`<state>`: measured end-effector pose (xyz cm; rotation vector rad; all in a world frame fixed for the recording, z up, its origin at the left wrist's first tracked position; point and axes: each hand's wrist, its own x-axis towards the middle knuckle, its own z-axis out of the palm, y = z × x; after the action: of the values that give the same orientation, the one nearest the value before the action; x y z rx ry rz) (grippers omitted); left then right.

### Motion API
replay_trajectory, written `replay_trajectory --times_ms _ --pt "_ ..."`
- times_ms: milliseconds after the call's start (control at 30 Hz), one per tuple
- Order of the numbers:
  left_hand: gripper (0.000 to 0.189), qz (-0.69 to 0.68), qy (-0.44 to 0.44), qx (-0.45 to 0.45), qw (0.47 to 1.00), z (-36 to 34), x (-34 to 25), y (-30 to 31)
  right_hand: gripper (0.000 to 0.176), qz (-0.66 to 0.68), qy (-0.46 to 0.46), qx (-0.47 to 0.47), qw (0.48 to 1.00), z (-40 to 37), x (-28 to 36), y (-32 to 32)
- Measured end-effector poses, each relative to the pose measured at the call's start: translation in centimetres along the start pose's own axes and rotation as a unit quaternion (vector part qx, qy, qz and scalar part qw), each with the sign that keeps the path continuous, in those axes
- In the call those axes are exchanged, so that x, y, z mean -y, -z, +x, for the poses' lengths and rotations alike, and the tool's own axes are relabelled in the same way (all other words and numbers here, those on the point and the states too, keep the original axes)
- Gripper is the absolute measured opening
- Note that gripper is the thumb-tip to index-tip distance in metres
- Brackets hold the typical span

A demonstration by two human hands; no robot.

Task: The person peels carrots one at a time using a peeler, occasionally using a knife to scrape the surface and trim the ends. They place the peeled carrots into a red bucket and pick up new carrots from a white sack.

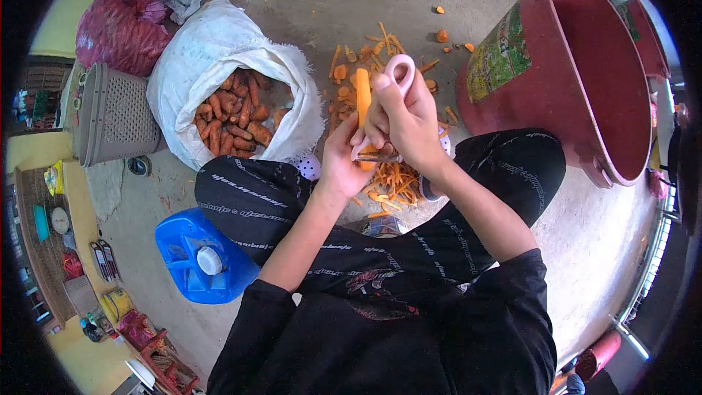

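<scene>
A peeled orange carrot (363, 95) stands upright in my left hand (341, 159), whose fingers are closed around its lower part. My right hand (409, 118) is wrapped round a peeler with a pink looped handle (400, 70). The peeler's metal blade (376, 158) lies across the carrot's lower end, close to my left fingers. Orange peelings (395, 184) are heaped on the floor below my hands, between my feet. Part of the carrot is hidden behind my fingers.
A white sack (201, 66) of unpeeled carrots (235, 113) stands open at left, beside a grey crate (123, 113). A blue jerrycan (191, 252) sits by my left knee. At right is a large red tub (512, 95). Carrot scraps (442, 35) litter the floor ahead.
</scene>
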<state>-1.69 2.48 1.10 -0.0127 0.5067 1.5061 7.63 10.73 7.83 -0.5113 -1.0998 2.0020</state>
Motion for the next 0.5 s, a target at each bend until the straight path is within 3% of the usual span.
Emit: replay_trajectory --times_ms 67,267,500 --pt "0.027 -0.025 0.015 0.046 0.999 0.4 -0.1 1.5 0.019 0.000 -0.017 0.004 1.000 0.0 -0.5 0.0" --pt "0.022 -0.013 0.019 -0.144 0.989 -0.4 0.0 -2.8 0.019 -0.019 -0.017 -0.011 1.000 -0.1 -1.2 0.1" --pt "0.021 -0.018 -0.034 -0.061 0.997 0.4 0.6 -0.2 0.018 -0.025 -0.039 -0.046 0.998 1.1 -1.3 0.6"
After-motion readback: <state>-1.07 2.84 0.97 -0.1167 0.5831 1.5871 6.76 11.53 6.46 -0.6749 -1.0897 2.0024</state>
